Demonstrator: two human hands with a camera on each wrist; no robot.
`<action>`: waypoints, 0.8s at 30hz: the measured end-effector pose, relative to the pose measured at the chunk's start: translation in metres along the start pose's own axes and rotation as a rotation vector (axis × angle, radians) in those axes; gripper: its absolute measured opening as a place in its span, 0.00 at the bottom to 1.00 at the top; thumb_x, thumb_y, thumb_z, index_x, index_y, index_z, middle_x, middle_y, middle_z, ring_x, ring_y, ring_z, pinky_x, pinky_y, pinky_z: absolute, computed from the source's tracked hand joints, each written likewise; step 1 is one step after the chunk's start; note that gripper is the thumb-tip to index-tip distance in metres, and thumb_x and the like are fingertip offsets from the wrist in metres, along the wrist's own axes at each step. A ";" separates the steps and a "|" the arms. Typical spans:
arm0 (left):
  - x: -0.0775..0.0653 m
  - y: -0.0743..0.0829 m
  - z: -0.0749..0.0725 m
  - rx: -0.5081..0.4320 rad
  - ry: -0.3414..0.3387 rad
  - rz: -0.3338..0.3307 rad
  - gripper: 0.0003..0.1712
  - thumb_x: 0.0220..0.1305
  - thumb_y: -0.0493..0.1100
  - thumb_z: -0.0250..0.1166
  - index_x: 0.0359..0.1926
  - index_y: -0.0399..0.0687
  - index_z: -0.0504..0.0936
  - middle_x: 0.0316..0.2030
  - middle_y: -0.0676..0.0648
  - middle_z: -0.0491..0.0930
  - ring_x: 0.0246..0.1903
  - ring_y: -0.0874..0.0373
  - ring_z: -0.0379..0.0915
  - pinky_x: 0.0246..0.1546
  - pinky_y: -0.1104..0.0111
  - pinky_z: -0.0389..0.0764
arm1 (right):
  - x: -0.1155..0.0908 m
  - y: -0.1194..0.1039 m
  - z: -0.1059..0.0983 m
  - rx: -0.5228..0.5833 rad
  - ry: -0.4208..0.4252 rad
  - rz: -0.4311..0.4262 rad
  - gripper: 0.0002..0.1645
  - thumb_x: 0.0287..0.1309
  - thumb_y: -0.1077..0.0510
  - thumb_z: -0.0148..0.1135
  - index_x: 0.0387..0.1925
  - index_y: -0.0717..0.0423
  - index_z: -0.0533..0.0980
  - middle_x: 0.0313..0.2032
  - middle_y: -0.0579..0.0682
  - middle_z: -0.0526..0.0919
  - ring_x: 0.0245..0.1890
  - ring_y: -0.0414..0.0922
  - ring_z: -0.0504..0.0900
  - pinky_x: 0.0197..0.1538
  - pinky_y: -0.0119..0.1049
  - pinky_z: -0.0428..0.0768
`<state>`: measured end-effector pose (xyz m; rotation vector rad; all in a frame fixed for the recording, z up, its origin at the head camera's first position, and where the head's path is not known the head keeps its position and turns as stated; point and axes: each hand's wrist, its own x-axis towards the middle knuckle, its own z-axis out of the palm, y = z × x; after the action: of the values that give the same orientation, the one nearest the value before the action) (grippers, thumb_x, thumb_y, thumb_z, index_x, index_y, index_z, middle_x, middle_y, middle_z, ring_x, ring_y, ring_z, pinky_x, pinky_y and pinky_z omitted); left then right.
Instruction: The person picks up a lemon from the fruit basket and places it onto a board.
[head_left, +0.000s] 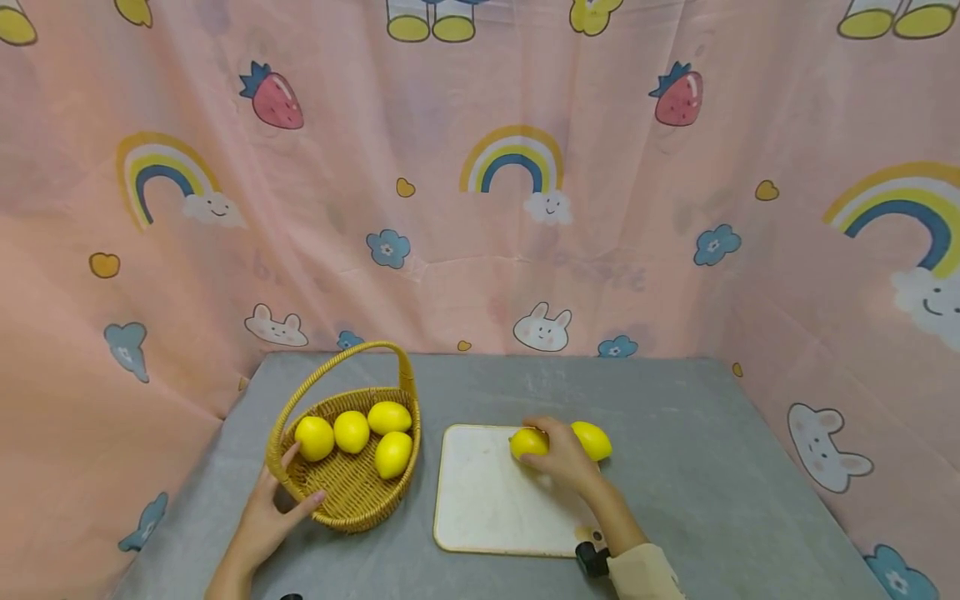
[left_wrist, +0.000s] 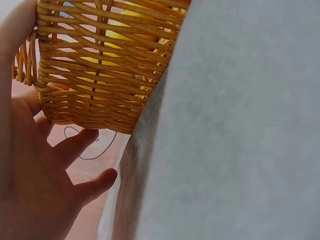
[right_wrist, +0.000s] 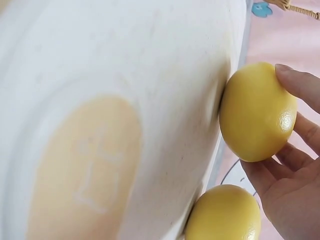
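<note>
My right hand [head_left: 564, 457] pinches a yellow lemon [right_wrist: 257, 112] between thumb and fingers, at the far edge of a white cutting board [head_left: 498, 500]. Close beside it, at the board's far right corner, sits another lemon [head_left: 592, 441], partly behind the hand in the head view. On the left stands a woven wicker basket [head_left: 348, 496] with an arched handle and several lemons [head_left: 352, 432] inside. My left hand [head_left: 262, 512] rests against the basket's near left side, fingers at the rim and thumb spread along the front. Its lower fingers stretch out loosely in the left wrist view.
The grey tabletop [head_left: 697, 467] extends right of the board and in front of the basket. A pink printed curtain [head_left: 450, 275] surrounds the table at the back and sides. A black wrist piece [head_left: 592, 560] overlaps the board's near right corner.
</note>
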<state>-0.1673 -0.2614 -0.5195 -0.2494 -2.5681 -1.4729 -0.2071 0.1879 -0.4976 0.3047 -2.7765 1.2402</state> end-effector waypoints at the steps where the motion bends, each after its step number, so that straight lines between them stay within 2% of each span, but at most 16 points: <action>1: 0.000 0.000 0.000 -0.001 0.000 -0.001 0.51 0.57 0.41 0.75 0.77 0.48 0.58 0.75 0.29 0.45 0.71 0.26 0.41 0.60 0.26 0.49 | 0.000 0.000 0.000 -0.001 0.000 0.000 0.29 0.51 0.65 0.75 0.56 0.66 0.78 0.53 0.59 0.81 0.54 0.57 0.77 0.60 0.55 0.75; 7: 0.000 0.002 -0.001 0.000 -0.008 -0.016 0.51 0.58 0.42 0.74 0.77 0.48 0.57 0.75 0.29 0.45 0.71 0.26 0.41 0.61 0.26 0.49 | 0.000 0.001 -0.002 0.004 0.000 -0.018 0.29 0.51 0.64 0.75 0.56 0.67 0.78 0.53 0.59 0.81 0.57 0.58 0.77 0.61 0.56 0.74; 15: 0.000 0.003 -0.001 -0.007 -0.012 -0.028 0.52 0.58 0.42 0.75 0.78 0.50 0.56 0.75 0.30 0.44 0.72 0.27 0.40 0.61 0.26 0.48 | 0.003 -0.002 -0.008 0.060 0.002 -0.044 0.29 0.59 0.59 0.71 0.59 0.67 0.76 0.57 0.61 0.79 0.60 0.61 0.75 0.62 0.58 0.72; 24: 0.000 -0.002 0.000 0.002 -0.001 0.003 0.51 0.58 0.42 0.75 0.77 0.48 0.57 0.75 0.30 0.45 0.71 0.26 0.40 0.61 0.26 0.48 | 0.010 -0.012 -0.010 0.081 0.009 -0.049 0.30 0.60 0.58 0.71 0.61 0.65 0.75 0.59 0.60 0.78 0.61 0.61 0.74 0.62 0.58 0.73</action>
<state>-0.1682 -0.2626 -0.5207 -0.2535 -2.5693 -1.4696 -0.2140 0.1859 -0.4809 0.3700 -2.6983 1.3417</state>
